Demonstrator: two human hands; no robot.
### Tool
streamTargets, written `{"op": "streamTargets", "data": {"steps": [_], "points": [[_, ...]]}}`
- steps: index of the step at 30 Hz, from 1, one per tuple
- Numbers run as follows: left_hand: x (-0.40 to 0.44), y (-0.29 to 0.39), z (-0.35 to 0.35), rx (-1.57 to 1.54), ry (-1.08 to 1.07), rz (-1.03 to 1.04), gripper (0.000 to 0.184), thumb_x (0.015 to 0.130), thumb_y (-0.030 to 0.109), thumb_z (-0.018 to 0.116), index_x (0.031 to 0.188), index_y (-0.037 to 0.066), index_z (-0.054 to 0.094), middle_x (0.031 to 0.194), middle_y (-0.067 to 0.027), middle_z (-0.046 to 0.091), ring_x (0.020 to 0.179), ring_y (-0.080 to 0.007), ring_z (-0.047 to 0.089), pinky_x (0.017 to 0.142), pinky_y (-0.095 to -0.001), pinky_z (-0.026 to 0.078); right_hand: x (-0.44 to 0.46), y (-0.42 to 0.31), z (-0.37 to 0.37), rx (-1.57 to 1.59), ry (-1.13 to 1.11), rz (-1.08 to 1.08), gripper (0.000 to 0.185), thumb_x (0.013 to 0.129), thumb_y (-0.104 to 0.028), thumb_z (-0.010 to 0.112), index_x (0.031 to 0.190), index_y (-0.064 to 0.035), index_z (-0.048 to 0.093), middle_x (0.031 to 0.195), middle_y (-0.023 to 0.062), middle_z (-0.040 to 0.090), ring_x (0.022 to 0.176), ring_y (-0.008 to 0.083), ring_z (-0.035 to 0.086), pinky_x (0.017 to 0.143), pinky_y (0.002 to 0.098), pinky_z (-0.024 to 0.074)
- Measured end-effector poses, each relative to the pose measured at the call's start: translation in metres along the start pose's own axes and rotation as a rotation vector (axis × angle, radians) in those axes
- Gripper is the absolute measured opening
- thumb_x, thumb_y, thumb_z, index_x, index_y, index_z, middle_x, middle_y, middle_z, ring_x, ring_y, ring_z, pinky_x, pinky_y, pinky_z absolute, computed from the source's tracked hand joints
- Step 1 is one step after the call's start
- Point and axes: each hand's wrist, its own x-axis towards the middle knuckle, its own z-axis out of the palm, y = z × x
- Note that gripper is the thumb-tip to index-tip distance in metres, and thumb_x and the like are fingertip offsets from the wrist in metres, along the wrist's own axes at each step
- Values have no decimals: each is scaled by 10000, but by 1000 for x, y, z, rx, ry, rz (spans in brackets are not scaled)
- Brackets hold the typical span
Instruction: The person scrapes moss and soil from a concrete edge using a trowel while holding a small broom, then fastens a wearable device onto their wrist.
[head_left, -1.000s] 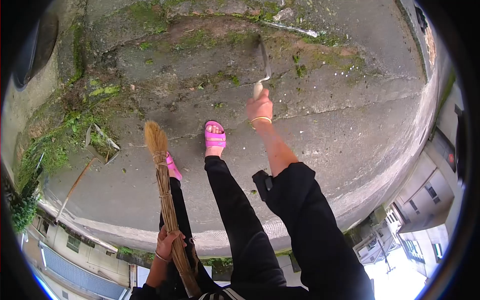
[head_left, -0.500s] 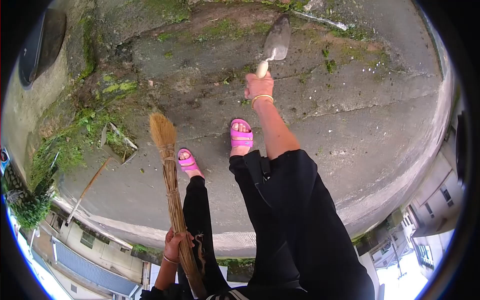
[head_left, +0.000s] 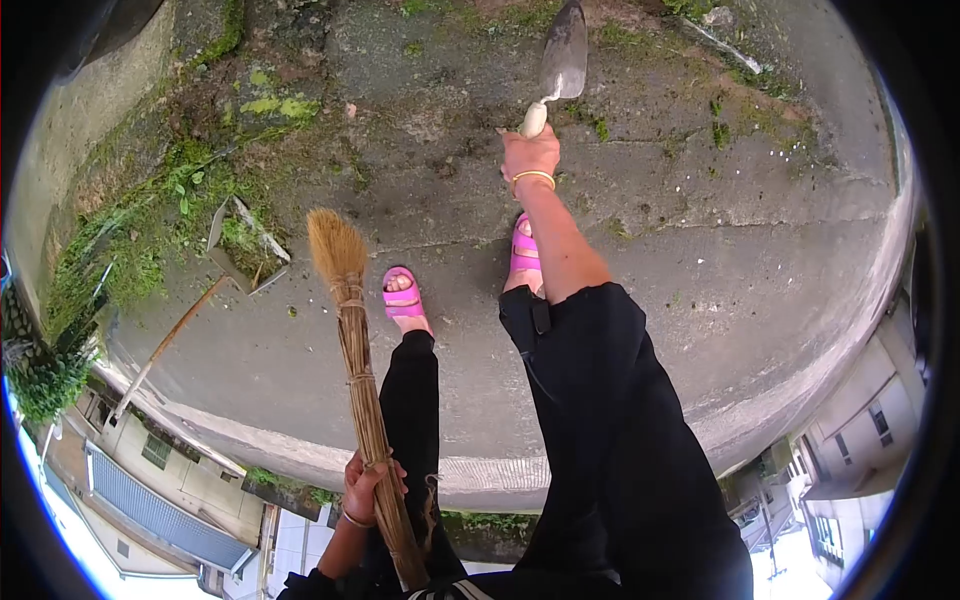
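My left hand [head_left: 371,488] is wrapped round the stick handle of a straw broom [head_left: 360,370], whose bristles point away from me above the concrete. In my right hand [head_left: 530,153] is a trowel [head_left: 564,65], its pale handle gripped in a closed fist. The trowel's grey metal blade points forward over the mossy ground; I cannot tell whether it touches. Beneath the broom and my right arm are my feet in pink sandals [head_left: 402,292].
A long-handled dustpan [head_left: 240,280] holding green moss and weeds lies at the left. Behind it is a heap of pulled greenery [head_left: 130,245]. Moss patches [head_left: 285,106] grow along the concrete [head_left: 690,290]. Buildings [head_left: 170,490] show beyond the ground's edge.
The view has shifted, so the dustpan and moss sit further right. Both hands keep their hold on the broom and the trowel. The trowel blade points more directly forward.
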Motion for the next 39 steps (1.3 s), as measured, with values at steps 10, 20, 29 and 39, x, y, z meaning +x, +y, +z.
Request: {"op": "streamTargets", "data": {"steps": [10, 20, 29, 39], "points": [[31, -11, -6, 435, -97, 371, 709, 868, 38, 571, 1453, 104, 176, 1102, -52, 562, 913, -121, 571, 796, -262, 492, -187, 65, -33, -337, -687, -16, 380, 753, -251, 596, 981, 40, 510, 735, 191, 639, 555, 277, 655, 562, 350, 537], [9, 47, 62, 415, -153, 294, 248, 926, 271, 500, 984, 56, 608, 895, -1, 582, 832, -89, 515, 776, -232, 416, -382, 29, -130, -578, -994, -410, 396, 800, -347, 609, 936, 4, 487, 660, 153, 602, 622, 310, 645, 576, 442, 499], [-27, 33, 95, 638, -430, 267, 257, 897, 235, 437, 924, 42, 604, 871, -27, 580, 852, -135, 530, 805, -282, 411, -358, 52, -170, 675, -922, 600, 401, 889, -339, 601, 1178, -80, 501, 941, 19, 618, 853, 87, 577, 721, 199, 450], [-39, 37, 62, 385, -300, 294, 242, 867, 242, 481, 829, 33, 597, 1199, -157, 565, 945, -244, 621, 804, -323, 472, -182, 0, -356, 650, -90, 83, 446, 842, -167, 620, 1209, -74, 383, 845, 83, 568, 637, 234, 629, 492, 388, 551]]}}
